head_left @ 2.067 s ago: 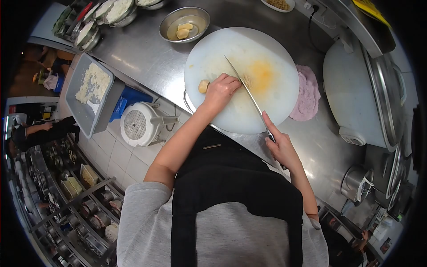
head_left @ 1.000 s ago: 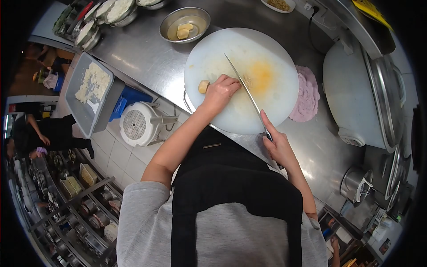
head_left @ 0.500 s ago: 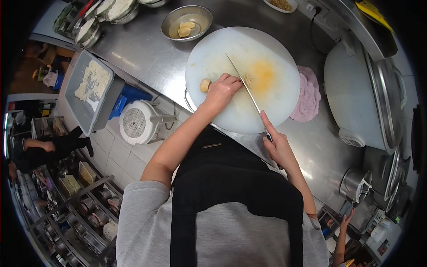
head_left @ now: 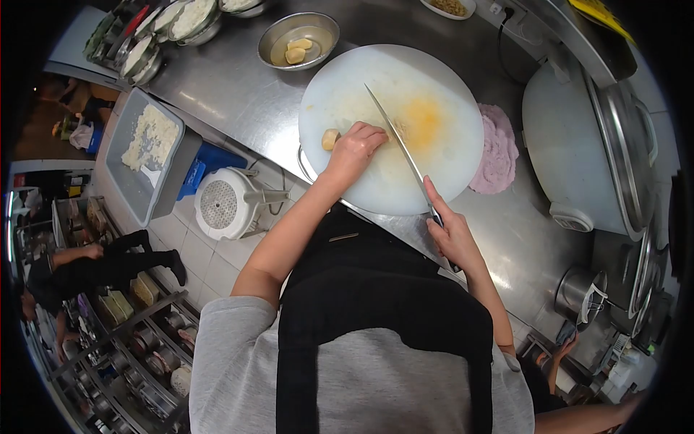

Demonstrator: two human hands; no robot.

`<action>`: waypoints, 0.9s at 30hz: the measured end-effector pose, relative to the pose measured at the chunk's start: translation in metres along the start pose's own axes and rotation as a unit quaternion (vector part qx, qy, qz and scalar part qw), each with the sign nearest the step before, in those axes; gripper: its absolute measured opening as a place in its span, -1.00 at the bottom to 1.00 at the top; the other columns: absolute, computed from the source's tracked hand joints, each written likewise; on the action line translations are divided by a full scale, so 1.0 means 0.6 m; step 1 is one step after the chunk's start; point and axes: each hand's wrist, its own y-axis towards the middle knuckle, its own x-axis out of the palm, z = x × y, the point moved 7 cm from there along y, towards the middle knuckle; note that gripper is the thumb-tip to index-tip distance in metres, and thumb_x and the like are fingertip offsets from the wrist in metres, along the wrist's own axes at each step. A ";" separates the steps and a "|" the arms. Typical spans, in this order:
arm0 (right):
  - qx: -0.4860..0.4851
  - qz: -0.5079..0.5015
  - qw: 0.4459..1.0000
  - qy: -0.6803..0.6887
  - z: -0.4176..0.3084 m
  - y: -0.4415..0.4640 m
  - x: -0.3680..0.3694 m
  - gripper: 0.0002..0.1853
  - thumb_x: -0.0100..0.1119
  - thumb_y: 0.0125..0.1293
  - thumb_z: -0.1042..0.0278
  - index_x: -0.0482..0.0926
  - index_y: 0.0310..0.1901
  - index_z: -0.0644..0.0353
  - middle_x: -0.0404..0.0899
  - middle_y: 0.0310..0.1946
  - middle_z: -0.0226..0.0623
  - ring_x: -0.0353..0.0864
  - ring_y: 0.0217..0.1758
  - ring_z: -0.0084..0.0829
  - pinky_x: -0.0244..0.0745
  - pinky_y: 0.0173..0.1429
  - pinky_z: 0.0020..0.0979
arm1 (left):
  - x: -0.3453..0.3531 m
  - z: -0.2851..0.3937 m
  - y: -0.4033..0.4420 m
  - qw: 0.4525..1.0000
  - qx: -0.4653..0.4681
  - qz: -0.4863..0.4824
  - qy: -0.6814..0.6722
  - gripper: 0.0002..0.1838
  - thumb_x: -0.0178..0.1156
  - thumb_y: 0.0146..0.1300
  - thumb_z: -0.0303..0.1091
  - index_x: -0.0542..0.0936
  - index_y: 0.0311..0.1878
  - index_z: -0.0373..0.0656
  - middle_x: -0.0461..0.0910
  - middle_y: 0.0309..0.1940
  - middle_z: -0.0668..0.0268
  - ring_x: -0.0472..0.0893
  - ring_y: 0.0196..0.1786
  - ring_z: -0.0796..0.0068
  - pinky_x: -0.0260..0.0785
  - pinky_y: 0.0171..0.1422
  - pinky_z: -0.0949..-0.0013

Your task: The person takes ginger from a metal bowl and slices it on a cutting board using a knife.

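Observation:
On a round white cutting board (head_left: pixel 441 177) my left hand (head_left: pixel 353 153) presses down with curled fingers. Beneath its fingertips is a pale yellow peeled root piece, mostly hidden, ginger by its look. My right hand (head_left: pixel 455 237) is wrapped round the dark handle of a long kitchen knife (head_left: pixel 396 133). The blade lies just right of my left fingertips, its tip pointing to the far side of the board. Thin pale slivers (head_left: pixel 402 130) lie beside the blade. Left of my left hand sits another peeled chunk (head_left: pixel 330 139). A metal bowl (head_left: pixel 263 50) beyond the board holds yellow pieces in liquid.
A pink cloth (head_left: pixel 499 152) lies against the board's right side, near a large steel-lidded cooker (head_left: pixel 571 145). To the left are a grey tub (head_left: pixel 170 184) with white food and a white stool (head_left: pixel 220 202). Other people stand at lower left and lower right.
My hands and the knife keep nearly the same place, with the view shifted slightly. The person at lower left has moved, and another person's arm now shows at lower right.

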 end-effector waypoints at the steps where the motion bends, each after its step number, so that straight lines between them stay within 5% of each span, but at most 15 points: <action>1: 0.003 -0.004 1.000 0.002 0.001 -0.001 0.002 -0.17 -0.06 0.20 0.57 0.02 0.51 -0.25 0.36 0.25 0.23 0.65 -0.14 0.07 0.44 0.10 -0.33 | 0.000 0.000 0.000 1.000 -0.002 -0.002 0.002 -0.77 0.22 0.00 -0.52 0.66 -0.22 -0.13 0.65 -0.18 0.39 0.59 -0.08 0.36 0.53 -0.05 0.33; 10: 0.012 -0.007 1.000 0.012 -0.004 -0.003 0.001 -0.19 -0.07 0.21 0.56 0.03 0.51 -0.22 0.29 0.30 0.23 0.60 0.06 0.07 0.39 0.18 -0.33 | -0.017 -0.001 -0.002 0.998 -0.033 0.048 -0.027 -0.87 0.31 0.05 -0.52 0.66 -0.29 -0.19 0.64 -0.25 0.30 0.59 -0.15 0.26 0.48 -0.10 0.27; 13: -0.015 -0.012 1.000 0.009 0.001 0.001 0.011 -0.18 -0.07 0.22 0.55 0.03 0.51 -0.27 0.59 0.02 0.18 0.69 -0.26 -0.14 0.51 -0.03 -0.32 | -0.014 0.003 0.001 0.999 -0.035 0.022 -0.020 -0.88 0.31 0.06 -0.52 0.65 -0.29 -0.19 0.63 -0.27 0.29 0.59 -0.15 0.25 0.48 -0.11 0.27; 15: 0.066 -0.047 0.996 0.046 0.013 0.002 0.017 -0.18 -0.07 0.22 0.55 0.03 0.51 -0.32 0.62 -0.44 -0.09 0.53 -0.60 -0.42 0.50 -0.35 -0.36 | -0.015 0.002 -0.001 0.999 -0.032 0.027 -0.025 -0.88 0.31 0.06 -0.51 0.64 -0.29 -0.18 0.61 -0.27 0.31 0.58 -0.16 0.26 0.48 -0.11 0.27; 19: 0.020 -0.002 0.999 0.049 0.004 0.012 -0.003 -0.18 -0.10 0.23 0.56 0.04 0.51 -0.36 0.39 -0.70 -0.37 0.29 -0.74 -0.59 0.37 -0.56 -0.43 | -0.026 0.005 0.001 0.996 -0.028 0.043 -0.066 -0.88 0.30 0.07 -0.53 0.63 -0.29 -0.18 0.60 -0.28 0.29 0.57 -0.16 0.26 0.47 -0.11 0.25; 22: 0.046 0.028 0.998 0.032 0.005 0.019 -0.022 -0.20 -0.08 0.25 0.58 0.06 0.51 -0.28 0.52 -0.60 -0.25 0.34 -0.72 -0.57 0.44 -0.48 -0.45 | -0.041 0.015 0.007 0.994 -0.036 0.050 -0.089 -0.86 0.29 0.08 -0.54 0.63 -0.25 -0.19 0.60 -0.26 0.28 0.56 -0.14 0.24 0.47 -0.09 0.25; 25: -0.107 0.117 0.983 -0.093 0.006 0.025 -0.027 -0.18 0.02 0.24 0.55 0.04 0.50 -0.29 0.58 -0.40 -0.03 0.62 -0.37 -0.08 0.50 -0.17 -0.16 | -0.060 0.022 0.026 0.995 -0.036 0.052 -0.074 -0.80 0.25 0.07 -0.57 0.65 -0.20 -0.19 0.63 -0.20 0.25 0.58 -0.09 0.21 0.46 -0.03 0.24; 27: -0.122 0.129 0.971 -0.162 0.005 0.014 -0.016 -0.19 0.10 0.22 0.52 0.07 0.49 -0.23 0.57 -0.19 0.05 0.57 -0.14 0.11 0.44 -0.01 -0.04 | -0.067 0.029 0.041 0.996 -0.009 0.045 -0.070 -0.79 0.24 0.06 -0.59 0.65 -0.19 -0.19 0.62 -0.21 0.26 0.57 -0.11 0.20 0.46 -0.03 0.23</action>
